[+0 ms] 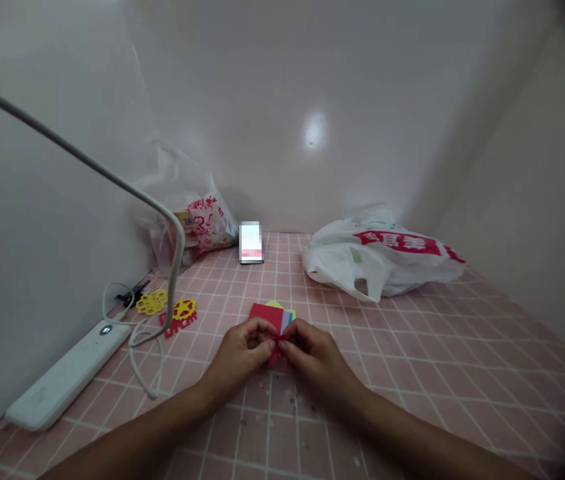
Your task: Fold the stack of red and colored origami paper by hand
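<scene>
My left hand [243,350] and my right hand [316,355] meet over the near middle of the table, thumbs and fingertips pinched together. Between them they hold a small piece of red paper [273,359], mostly hidden by the fingers. Just beyond the fingertips lies a stack of coloured paper [266,312], red on top, with purple, blue and yellow edges showing at its right and back. To the left are yellow paper cutouts [152,303] with holes, one of them star-patterned, beside a red paper cutout [181,325].
A white power strip [69,373] with a looping cable lies at left, near dark scissors [133,293]. A thick cable [87,159] crosses the left side. At the back are a clear plastic bag [187,220], a lit phone [251,242] and a white plastic bag [387,260].
</scene>
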Demonstrator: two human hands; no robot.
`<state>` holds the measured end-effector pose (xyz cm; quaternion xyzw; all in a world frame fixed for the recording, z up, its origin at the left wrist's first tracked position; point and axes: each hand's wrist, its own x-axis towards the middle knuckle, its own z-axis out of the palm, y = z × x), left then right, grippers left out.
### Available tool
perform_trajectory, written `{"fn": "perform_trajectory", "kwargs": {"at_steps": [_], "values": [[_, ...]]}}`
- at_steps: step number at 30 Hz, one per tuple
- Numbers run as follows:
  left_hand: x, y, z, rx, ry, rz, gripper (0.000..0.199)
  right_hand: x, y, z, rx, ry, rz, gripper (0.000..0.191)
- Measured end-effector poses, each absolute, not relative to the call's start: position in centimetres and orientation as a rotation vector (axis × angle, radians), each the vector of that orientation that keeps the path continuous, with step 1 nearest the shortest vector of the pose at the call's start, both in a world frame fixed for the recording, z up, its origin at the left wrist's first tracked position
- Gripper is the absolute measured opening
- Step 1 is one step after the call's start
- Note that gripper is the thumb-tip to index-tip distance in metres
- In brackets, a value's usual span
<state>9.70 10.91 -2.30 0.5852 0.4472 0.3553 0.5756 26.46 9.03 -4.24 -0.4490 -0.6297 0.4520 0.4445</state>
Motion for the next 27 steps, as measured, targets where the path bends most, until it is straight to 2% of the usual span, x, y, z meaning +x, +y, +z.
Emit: {"fn": "perform_trajectory", "kwargs": {"at_steps": [8,11,19,27], "values": [[9.4,10.8,-2.1,1.399,1.059,0.786,0.020,26.4,9.1,-3.7,-1.076,-1.511,1.189,0.008],[9.3,10.9,-2.0,1.455,1.030,0.761,0.026,26.5,9.2,-3.5,-1.074,-1.467,1.271,0.012],[9.2,10.9,-2.0,1.370,1.003,0.750,0.025,26.4,8.9,-3.3,-0.970,-1.364,1.461,0.016],[9.2,10.8,-2.0,1.256,0.951,0.756,0.026,26.7,8.9,-3.0,-1.025,-1.442,1.374,0.018]]}}
